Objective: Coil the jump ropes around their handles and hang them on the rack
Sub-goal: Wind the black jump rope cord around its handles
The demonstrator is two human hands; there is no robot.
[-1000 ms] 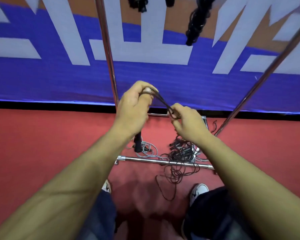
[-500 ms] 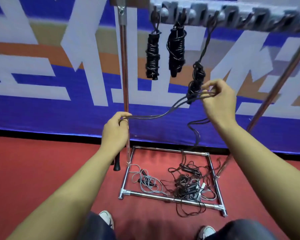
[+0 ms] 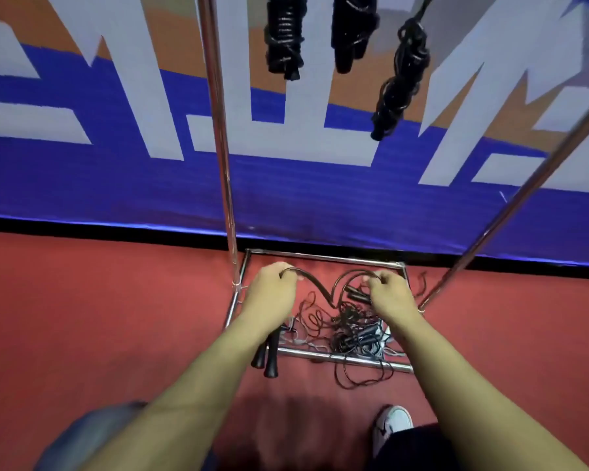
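At centre frame your left hand point(image 3: 272, 294) grips two handles point(image 3: 267, 356) while your right hand point(image 3: 390, 294) pinches the limp, light rope point(image 3: 320, 288); keep hold of the stiff handles.

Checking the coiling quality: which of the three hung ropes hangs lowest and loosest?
The rightmost bundle: it dangles tilted on a long strand, loosely coiled. The left and middle bundles hang higher and tighter.

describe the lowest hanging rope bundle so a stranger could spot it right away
Start at the chrome rack before the blue wall. Three black coiled rope bundles hang near the top. It is the rightmost bundle: it dangles lower than the other two, slants leftward, and looks loose and knotty, not tight.
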